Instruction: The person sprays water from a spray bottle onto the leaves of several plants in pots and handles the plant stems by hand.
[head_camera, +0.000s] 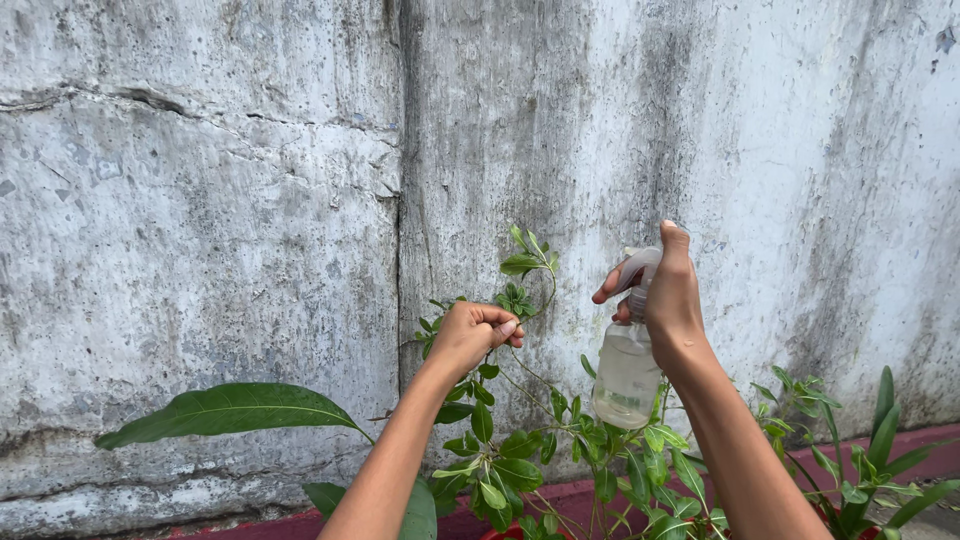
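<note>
Two bare hands raised before a stained, cracked grey wall (200, 200), far side of the scene. Leafy green plant (520, 440) spread low between and below both forearms; one long broad leaf (230, 408) reaching out left, a second leafy plant (860, 470) near the right edge, a red ledge (930, 445) along the wall's foot. Clear spray bottle (627, 375) held upright right of centre, just above the leaves, nozzle turned left toward a thin upright stem (530, 270); contents pale, level impossible to tell. Right hand (672, 300) wrapped round the bottle neck, grip closed, fingers on the trigger. Left hand (475, 335) curled nearly closed, grip pinched on a twig of the plant.
</note>
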